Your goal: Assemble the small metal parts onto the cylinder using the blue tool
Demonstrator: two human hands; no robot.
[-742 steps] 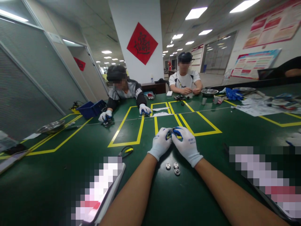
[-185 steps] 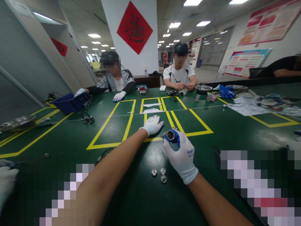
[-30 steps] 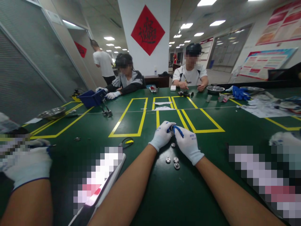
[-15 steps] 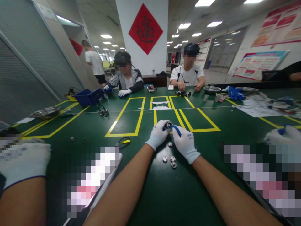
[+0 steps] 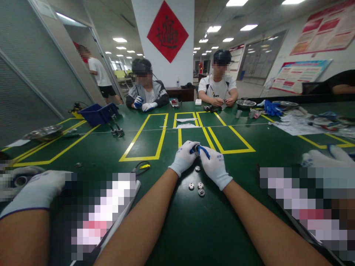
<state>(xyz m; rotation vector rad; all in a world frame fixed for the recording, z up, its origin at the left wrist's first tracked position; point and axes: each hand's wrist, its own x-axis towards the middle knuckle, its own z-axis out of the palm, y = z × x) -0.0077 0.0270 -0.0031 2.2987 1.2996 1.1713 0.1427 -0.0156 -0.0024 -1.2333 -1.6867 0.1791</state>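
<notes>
In white gloves with blue palms, both my hands meet over the table in front of me. My left hand [image 5: 183, 159] is closed around a small dark cylindrical metal part [image 5: 196, 147], whose round end shows between the fingers. The fingers of my right hand [image 5: 215, 164] are closed at the right side of that part and cover some of it. Just below the hands, on the green table, lie several small round metal discs with holes: one disc [image 5: 198, 169] sits nearest the gloves, another disc [image 5: 191, 186] is to the left, and a lower disc [image 5: 201, 192] is nearest me.
Yellow tape [image 5: 138, 159] marks rectangles on the table [image 5: 177, 229]. A short black cable with a yellow tag [image 5: 144, 166] lies left of my arms. A blue bin [image 5: 98, 113] stands farther left. Co-workers' gloved hands [image 5: 41, 188] work at the left and right edges.
My hands stay together on the part; my right fingers have shifted over its near end. The view has turned slightly right. At left, a co-worker's hand moved, showing a round part.
</notes>
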